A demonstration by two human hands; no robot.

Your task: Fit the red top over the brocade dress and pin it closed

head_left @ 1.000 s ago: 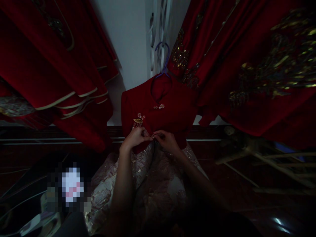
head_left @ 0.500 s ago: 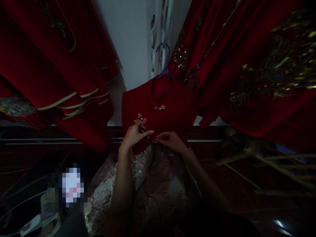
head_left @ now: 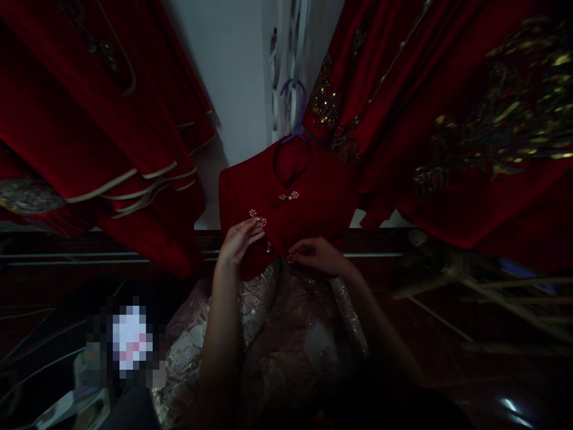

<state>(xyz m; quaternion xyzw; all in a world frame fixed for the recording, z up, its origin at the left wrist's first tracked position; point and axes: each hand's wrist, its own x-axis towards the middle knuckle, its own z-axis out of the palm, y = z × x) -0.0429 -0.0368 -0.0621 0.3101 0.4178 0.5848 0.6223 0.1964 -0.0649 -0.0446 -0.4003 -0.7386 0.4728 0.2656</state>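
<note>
A red garment (head_left: 250,179) with a round neckline hangs in front of me on a purple hanger (head_left: 299,113). Flower-shaped pearl fasteners sit on its front: one below the neckline (head_left: 289,196), another to the left (head_left: 261,221). The fingertips of my left hand (head_left: 239,242) are pressed together at that left fastener. Just right of those fingers a small pearl drop (head_left: 269,246) shows. Lower down, my right hand (head_left: 319,257) pinches at the lower pearl fastener (head_left: 290,259) near the garment's edge. Below both hands spreads a shiny, pale patterned skirt (head_left: 264,292).
Red garments with pale piping (head_left: 111,131) hang at left. More red clothes with gold sequin work (head_left: 505,113) hang at right. A white metal lattice (head_left: 289,48) stands behind the hanger. Wooden bars (head_left: 465,280) are at lower right. The room is dim.
My left hand has shifted slightly up and left from the pearl drop to the left fastener, uncovering the drop. My right hand has moved slightly right, still at the lower fastener.
</note>
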